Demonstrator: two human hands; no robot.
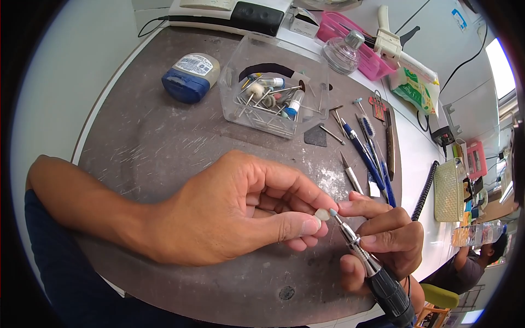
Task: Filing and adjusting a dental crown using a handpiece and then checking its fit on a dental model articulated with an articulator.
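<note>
In the left hand, pinched between fingertips, a whitish piece; right hand closed around a rotary tool.

Looks like a workshop or small lab, going by rotary handpiece at lower rt, clear box of bits upper ctr, hand tools rt of ctr, white dust on scuffed benchtop, plus another person far rt.

I could pass over the brown mat between the left hand and clear plastic bur box. Rightward, blue-handled tools and a coiled cord block me.
</note>
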